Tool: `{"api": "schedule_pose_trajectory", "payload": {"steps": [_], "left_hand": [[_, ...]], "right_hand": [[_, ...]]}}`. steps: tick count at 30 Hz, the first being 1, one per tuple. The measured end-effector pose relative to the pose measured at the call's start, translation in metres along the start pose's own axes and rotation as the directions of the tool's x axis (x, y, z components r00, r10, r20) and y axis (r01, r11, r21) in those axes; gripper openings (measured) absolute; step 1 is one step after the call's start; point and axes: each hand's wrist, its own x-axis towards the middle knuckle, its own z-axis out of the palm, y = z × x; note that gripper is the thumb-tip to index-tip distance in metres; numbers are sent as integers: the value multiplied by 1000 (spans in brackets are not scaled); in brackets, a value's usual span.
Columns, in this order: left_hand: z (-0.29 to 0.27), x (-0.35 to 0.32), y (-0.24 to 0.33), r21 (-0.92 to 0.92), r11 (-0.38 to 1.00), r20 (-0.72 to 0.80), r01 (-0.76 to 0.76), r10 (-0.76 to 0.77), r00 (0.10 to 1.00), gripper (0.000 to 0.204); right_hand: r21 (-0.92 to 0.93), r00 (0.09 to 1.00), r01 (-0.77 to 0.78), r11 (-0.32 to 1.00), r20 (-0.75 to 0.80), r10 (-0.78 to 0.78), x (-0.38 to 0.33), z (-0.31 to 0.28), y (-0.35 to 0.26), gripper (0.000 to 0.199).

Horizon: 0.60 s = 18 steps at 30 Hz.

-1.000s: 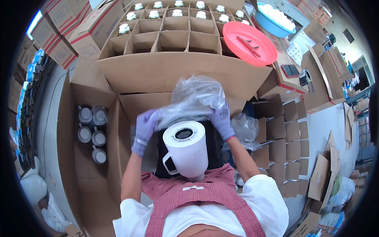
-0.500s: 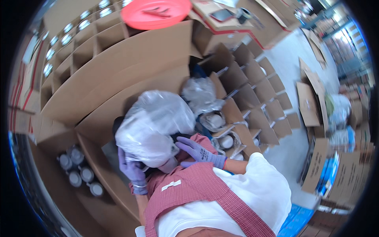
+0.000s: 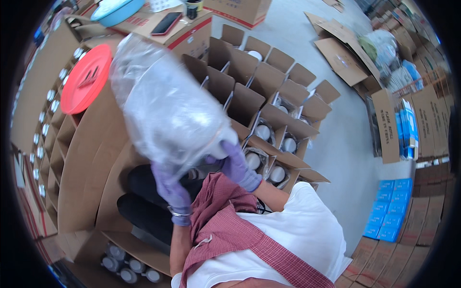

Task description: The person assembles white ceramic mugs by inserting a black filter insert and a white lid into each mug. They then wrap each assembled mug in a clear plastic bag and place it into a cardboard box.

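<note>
Between my gloved hands is a big, rounded, silvery-white vessel in a clear plastic bag [image 3: 168,103], slanting with its wide end up and away to the left. My left hand [image 3: 170,189], in a purple glove, supports the lower side of the bag, its fingers partly hidden beneath it. My right hand [image 3: 237,165] is closed around the narrow, near end. Just right of it stands a divided cardboard carton [image 3: 252,98], some cells holding plastic-wrapped things with round white tops [image 3: 253,161]. The bagged vessel is somewhat blurred.
At left, a red plastic lid or tray [image 3: 86,79] rests by another divided carton [image 3: 62,144] of silver-topped pieces. A phone [image 3: 166,23] and blue basin [image 3: 117,9] sit on a far box. An open carton with grey-topped containers [image 3: 128,274] is at lower left; blue boxes [image 3: 390,209] are at right.
My hands have lifted the bagged vessel up from my lap, away from me and slightly left. My view has shifted to the right, showing more of the divided carton and floor.
</note>
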Motion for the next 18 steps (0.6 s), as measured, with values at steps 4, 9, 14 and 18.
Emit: {"api": "schedule_pose_trajectory", "payload": {"steps": [4, 9, 14, 18], "left_hand": [[35, -59, -31, -40, 960, 757, -277, 210, 618, 42], [23, -67, -29, -69, 961, 972, -268, 125, 200, 40], [-28, -29, -11, 151, 958, 842, -245, 5, 539, 30], [-64, -3, 10, 269, 955, 594, -124, -64, 802, 31]], "right_hand": [[4, 948, 295, 955, -121, -293, 9, -64, -60, 61], [-554, 660, 490, 674, -269, -701, 0, -117, -206, 63], [-887, 726, 111, 448, -236, -645, 43, -174, -285, 76], [-948, 792, -284, -144, -147, -592, 104, -184, -277, 89]]}}
